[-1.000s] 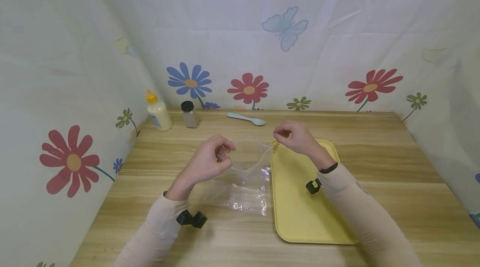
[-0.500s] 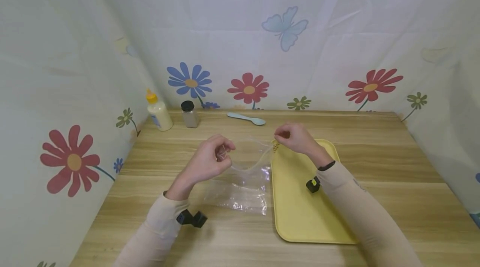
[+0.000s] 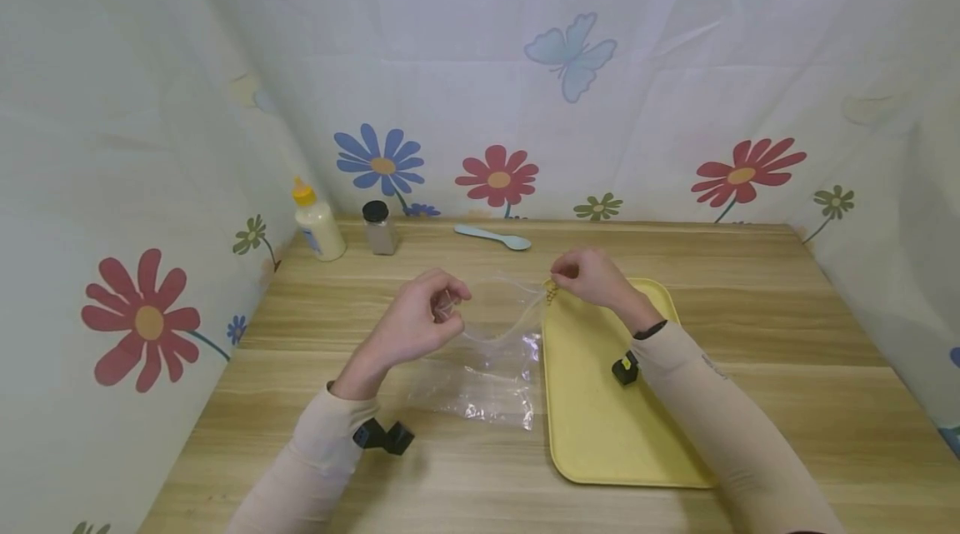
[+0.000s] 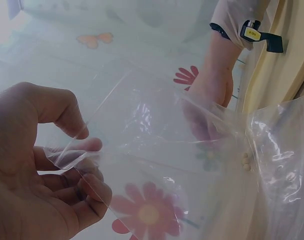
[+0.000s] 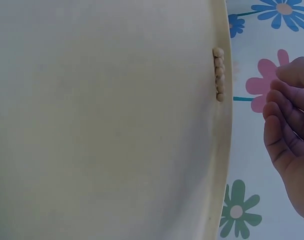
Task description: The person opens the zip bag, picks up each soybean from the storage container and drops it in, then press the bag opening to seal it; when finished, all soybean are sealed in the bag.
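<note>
A clear plastic bag [image 3: 487, 388] hangs with its mouth spread open. My left hand [image 3: 411, 319] holds the left side of its mouth, and in the left wrist view the film [image 4: 142, 115] runs between the fingers. To the right, above the far left corner of the yellow tray [image 3: 607, 434], is my right hand [image 3: 592, 277]. Its fingers are bent, thumb tip against forefinger. Whether they pinch the bag's edge or some small thing cannot be made out. Several small round tan pieces, like chickpeas [image 5: 219, 75], lie in a row along the tray's rim, just below those fingertips.
At the back left of the wooden table [image 3: 300, 434] stand a glue bottle [image 3: 321, 230] with an orange cap and a small jar [image 3: 379, 232] with a black lid. A pale blue spoon [image 3: 491, 237] lies behind the bag. A flowered curtain [image 3: 660, 92] encloses the back and sides.
My right hand has shifted slightly right and towards me. The left hand, the bag and the tray show no clear movement.
</note>
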`<state>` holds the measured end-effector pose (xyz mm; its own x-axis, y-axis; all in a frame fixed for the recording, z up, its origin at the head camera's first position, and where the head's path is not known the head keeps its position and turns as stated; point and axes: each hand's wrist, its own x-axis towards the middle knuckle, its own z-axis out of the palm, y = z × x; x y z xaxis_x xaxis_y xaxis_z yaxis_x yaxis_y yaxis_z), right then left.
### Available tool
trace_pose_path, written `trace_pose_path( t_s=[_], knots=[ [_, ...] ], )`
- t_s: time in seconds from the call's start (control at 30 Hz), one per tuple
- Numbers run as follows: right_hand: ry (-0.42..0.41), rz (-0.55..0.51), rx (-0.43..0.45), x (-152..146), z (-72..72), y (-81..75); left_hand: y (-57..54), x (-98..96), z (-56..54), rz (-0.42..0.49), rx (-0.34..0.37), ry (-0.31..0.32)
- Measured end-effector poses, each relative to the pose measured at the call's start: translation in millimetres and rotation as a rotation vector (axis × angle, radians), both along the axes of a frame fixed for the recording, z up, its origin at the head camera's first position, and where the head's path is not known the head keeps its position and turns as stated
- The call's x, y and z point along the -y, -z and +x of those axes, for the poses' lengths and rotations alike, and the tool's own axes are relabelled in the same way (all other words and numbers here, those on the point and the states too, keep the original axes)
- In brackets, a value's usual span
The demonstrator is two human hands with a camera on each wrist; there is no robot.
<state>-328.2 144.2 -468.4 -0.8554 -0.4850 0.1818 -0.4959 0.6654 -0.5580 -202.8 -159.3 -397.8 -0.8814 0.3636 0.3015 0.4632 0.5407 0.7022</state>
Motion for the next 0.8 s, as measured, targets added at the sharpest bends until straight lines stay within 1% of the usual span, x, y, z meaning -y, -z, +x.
trace_pose_path(
  t_s=[0.2, 0.37, 0.63, 0.8],
  knots=[
    [-0.008, 0.03, 0.012, -0.4, -3.4, 3.5, 0.1, 0.5, -0.2, -0.004, 0.004, -0.002],
    [-0.004, 0.067, 0.013, -0.3, -6.2, 4.6, -0.7, 0.8, -0.1, -0.002, 0.005, -0.002],
    [-0.023, 0.115, 0.03, -0.8, -9.2, 4.9, -2.1, 1.2, 0.2, -0.006, 0.009, -0.004],
    [-0.004, 0.148, 0.055, 0.4, -8.7, 4.0, -2.5, 0.7, 0.4, -0.01, 0.011, -0.005]
  ],
)
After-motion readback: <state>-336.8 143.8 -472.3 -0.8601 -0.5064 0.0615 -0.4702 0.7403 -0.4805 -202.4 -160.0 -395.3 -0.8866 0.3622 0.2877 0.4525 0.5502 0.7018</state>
